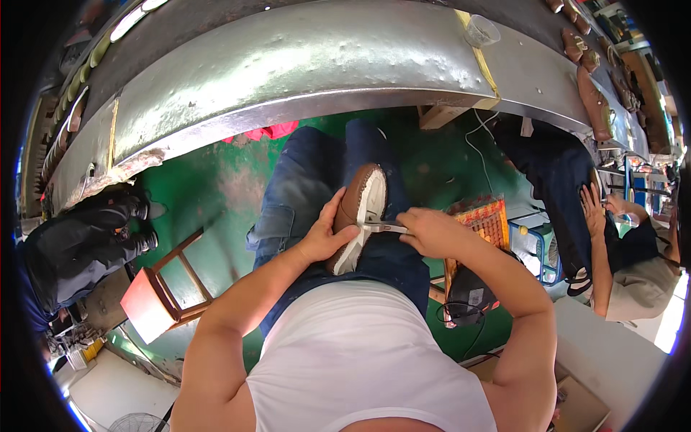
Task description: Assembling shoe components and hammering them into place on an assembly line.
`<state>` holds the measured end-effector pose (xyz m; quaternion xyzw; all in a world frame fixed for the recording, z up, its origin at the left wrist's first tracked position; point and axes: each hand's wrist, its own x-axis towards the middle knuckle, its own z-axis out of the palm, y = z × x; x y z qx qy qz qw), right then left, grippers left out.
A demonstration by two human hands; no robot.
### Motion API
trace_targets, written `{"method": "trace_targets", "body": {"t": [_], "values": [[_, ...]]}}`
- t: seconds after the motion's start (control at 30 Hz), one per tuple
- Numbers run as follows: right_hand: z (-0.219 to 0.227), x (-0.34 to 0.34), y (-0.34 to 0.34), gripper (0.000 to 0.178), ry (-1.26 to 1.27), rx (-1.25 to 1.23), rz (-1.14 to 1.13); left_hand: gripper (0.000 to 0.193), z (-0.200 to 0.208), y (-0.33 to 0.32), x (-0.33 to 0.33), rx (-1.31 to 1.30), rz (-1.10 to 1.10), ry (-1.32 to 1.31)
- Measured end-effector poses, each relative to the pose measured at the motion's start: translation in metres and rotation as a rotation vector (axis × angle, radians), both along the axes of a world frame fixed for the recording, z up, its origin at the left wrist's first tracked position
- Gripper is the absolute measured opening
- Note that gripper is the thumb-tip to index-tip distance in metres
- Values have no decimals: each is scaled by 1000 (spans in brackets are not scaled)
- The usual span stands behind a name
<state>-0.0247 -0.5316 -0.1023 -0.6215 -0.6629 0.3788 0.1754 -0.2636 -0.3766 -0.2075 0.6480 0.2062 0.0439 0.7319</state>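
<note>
Across my lap lies a brown shoe upper [350, 204], its pale underside [372, 200] turned up and its toe pointing away from me. My left hand [327, 234] grips its left side, with the thumb laid over the pale edge. From the right, my right hand [430, 232] closes around a silver metal tool [385, 227] that looks like pincers. The tool's head touches the middle of the shoe's underside. Its jaws are too small to make out clearly.
A metal-topped bench [302, 57] spans the front, bearing a clear plastic cup [482, 31] and brown shoes [594, 101] at right. A wooden stool [162, 295] stands left; a woven chair [484, 223] holds a black bag [471, 286]. Other people sit on both sides.
</note>
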Motion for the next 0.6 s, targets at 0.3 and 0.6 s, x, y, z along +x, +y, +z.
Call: {"method": "trace_targets", "body": {"t": [0.3, 0.6], "values": [[-14, -1, 0, 21, 376, -535, -371, 76, 29, -14, 15, 653, 76, -9], [0, 12, -11, 36, 613, -695, -547, 57, 74, -8, 25, 806, -209, 430]]}}
